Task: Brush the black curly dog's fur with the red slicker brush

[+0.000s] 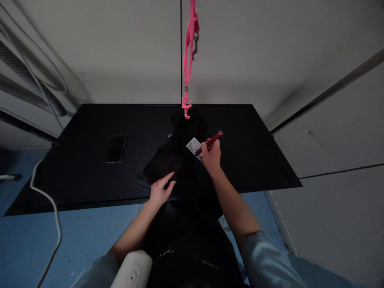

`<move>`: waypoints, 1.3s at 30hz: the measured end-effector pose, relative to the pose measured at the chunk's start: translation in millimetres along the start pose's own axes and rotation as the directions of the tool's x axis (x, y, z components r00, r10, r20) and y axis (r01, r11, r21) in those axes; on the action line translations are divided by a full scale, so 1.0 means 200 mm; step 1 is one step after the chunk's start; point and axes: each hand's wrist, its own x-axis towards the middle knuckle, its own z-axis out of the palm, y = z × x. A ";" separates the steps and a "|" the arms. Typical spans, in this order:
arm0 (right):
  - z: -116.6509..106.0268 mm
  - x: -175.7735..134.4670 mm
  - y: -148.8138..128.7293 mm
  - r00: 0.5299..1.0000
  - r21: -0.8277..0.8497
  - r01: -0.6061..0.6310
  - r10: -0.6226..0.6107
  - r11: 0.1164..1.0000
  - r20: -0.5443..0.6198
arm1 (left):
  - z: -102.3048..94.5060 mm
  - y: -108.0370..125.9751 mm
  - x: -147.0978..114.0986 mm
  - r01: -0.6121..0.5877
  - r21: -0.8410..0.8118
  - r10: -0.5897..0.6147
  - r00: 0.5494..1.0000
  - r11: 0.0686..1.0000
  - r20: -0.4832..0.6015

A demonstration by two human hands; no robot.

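A black-furred animal, apparently a small dog (168,160), is on the black table (240,120); its outline merges with the dark surface. My left hand (160,190) lies on its near side, thumb and fingers apart, gripping nothing. In my right hand (211,155) is a slicker brush (213,138), its dark red handle slanting up to the right. The brush's pale rectangular head is against or just beside the fur; contact cannot be made out. A pink leash (188,68) hangs down to the animal's neck area.
A phone (116,149) lies on the table's left part. Grey hoses (27,72) hang at the left wall. A pale cable (57,216) runs down past the table's left end. A white rounded device (133,270) is close to my left arm.
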 end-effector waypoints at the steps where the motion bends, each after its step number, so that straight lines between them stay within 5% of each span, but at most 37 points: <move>1: 0.00 0.00 -0.01 0.998 0.017 0.031 -0.032 0.999 0.054 | 0.00 0.00 0.00 -0.020 -0.009 0.020 1.000 1.000 0.004; 4: 0.02 -0.02 -0.03 0.945 -0.006 0.046 -0.041 0.999 0.326 | 0.02 -0.01 -0.02 -0.059 -0.014 0.058 0.996 0.998 -0.069; 8: 0.04 -0.04 -0.06 0.979 -0.065 0.089 -0.075 0.994 0.188 | 0.04 -0.01 -0.04 -0.060 -0.018 0.058 0.993 0.998 -0.101; 13: 0.05 -0.04 -0.08 0.927 -0.072 0.119 -0.085 0.990 0.364 | 0.03 -0.02 -0.04 -0.057 -0.036 0.054 0.994 0.998 -0.094; 16: 0.04 -0.04 -0.09 0.977 -0.108 0.140 -0.120 0.984 0.176 | 0.02 -0.02 -0.04 -0.044 -0.039 0.040 0.996 0.998 -0.082; 21: 0.06 -0.04 -0.07 0.933 -0.044 0.104 -0.082 0.994 0.350 | 0.02 -0.03 -0.03 -0.060 -0.036 0.057 0.995 0.998 -0.082; 25: 0.06 -0.02 -0.04 0.995 -0.004 0.067 -0.067 0.998 0.079 | 0.02 -0.03 -0.04 -0.048 -0.025 0.046 0.996 0.999 -0.080; 29: 0.08 -0.03 -0.05 0.936 0.010 0.087 -0.085 0.996 0.341 | 0.02 -0.03 -0.04 -0.093 -0.023 0.091 0.991 0.995 -0.100; 33: 0.08 -0.03 -0.09 0.988 -0.065 0.101 -0.092 0.993 0.126 | 0.03 -0.04 -0.05 -0.094 -0.016 0.092 0.991 0.995 -0.100; 37: 0.08 -0.04 -0.13 0.923 -0.075 0.156 -0.118 0.985 0.367 | 0.03 -0.04 -0.04 -0.111 -0.013 0.109 0.989 0.994 -0.100; 39: 0.08 -0.04 -0.14 0.932 -0.128 0.143 -0.090 0.981 0.352 | 0.04 -0.03 -0.04 -0.122 -0.005 0.121 0.985 0.993 -0.123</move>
